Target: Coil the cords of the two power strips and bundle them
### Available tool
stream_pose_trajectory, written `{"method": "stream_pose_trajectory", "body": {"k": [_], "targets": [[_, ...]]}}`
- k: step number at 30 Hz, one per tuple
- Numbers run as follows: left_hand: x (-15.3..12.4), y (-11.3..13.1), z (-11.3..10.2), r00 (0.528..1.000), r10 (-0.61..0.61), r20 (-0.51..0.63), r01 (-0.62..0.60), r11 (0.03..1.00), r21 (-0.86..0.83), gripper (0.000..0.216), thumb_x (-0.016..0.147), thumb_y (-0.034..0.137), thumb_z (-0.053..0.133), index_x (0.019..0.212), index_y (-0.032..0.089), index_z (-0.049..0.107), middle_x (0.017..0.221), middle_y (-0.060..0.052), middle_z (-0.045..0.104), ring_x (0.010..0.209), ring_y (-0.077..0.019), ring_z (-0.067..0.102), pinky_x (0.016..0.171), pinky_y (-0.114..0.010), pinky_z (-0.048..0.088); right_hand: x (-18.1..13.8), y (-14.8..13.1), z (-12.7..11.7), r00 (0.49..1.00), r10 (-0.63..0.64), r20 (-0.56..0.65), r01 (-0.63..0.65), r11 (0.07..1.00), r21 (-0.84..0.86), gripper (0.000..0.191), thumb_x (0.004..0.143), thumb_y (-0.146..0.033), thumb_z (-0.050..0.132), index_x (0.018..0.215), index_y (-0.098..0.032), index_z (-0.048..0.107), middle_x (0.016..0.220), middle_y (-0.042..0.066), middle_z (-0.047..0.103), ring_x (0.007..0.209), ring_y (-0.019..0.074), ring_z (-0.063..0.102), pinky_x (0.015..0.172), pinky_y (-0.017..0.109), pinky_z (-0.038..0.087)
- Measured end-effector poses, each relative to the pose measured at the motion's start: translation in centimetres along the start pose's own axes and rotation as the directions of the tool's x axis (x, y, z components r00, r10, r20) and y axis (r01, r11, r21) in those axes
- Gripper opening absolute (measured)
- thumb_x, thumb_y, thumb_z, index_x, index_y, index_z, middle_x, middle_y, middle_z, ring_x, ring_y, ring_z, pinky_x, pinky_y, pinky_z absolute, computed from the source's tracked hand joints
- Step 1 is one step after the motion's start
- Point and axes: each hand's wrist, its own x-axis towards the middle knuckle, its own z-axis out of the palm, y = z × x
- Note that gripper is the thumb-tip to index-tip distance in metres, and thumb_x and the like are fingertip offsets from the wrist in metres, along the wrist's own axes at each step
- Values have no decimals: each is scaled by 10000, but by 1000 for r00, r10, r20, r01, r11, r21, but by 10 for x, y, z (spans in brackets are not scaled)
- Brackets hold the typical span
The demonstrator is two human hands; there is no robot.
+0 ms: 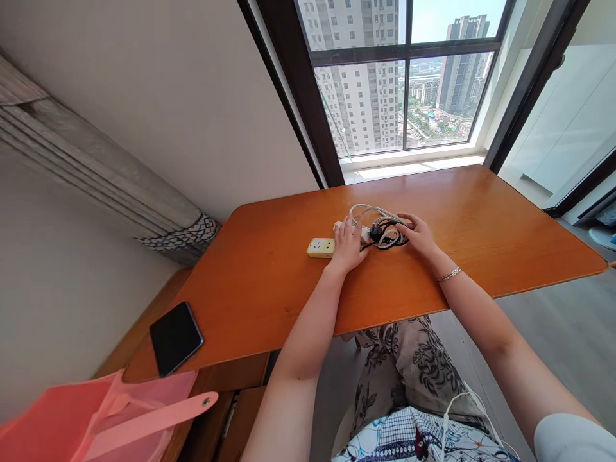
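Note:
On the orange-brown wooden table [250, 289] lies a pale yellow power strip [319, 248] with sockets facing up. My left hand [347, 244] rests over its right part and a white piece beside it, fingers stretched out and slightly apart. To the right is a bundle of looped white and black cables [391, 239]. A black plug [376, 231] sits among the loops. My right hand [416, 234] has its thumb and fingers round the right side of this bundle. What lies under my left palm is hidden.
A black phone or tablet [176, 338] lies at the table's near left corner. Below it is a coral-pink container [62, 417] with a strap. A window [404, 96] stands behind the table, and a tied grey curtain [106, 160] hangs at left.

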Motion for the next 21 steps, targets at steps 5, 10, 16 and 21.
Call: {"method": "stream_pose_trajectory", "body": {"k": [5,10,16,21], "targets": [[-3,9,-2,998,65,-12,-65,997,-31,996,804,474,733,1633,190,259,1735,-223,158,1623,-406,96,1285,-650,79,-1,-4,5,994,107,38,-112,983,147,577,637,-669,819,936,-190,702,751,2,712,662,146,632,634,277,538],[-7,29,-5,984,166,-64,-172,979,-108,688,901,526,639,1484,207,460,1709,-203,235,1603,-367,198,1297,-617,116,-3,-10,5,986,152,64,-161,971,177,612,558,-739,837,780,-189,688,698,-8,696,604,119,588,576,243,501],[-7,38,1,982,133,-133,-154,974,-165,428,942,420,605,1310,201,597,1590,-190,416,1511,-353,362,1244,-562,304,-4,-11,8,970,194,145,-225,945,236,659,563,-772,826,843,-180,751,751,32,757,656,172,670,647,298,583],[-6,43,4,981,115,-155,-140,976,-165,270,942,348,589,1142,196,688,1592,-163,422,1485,-341,399,1238,-532,331,-6,-11,9,974,125,187,-165,962,216,596,625,-703,829,913,-186,763,854,35,783,732,180,695,704,310,596]]}}
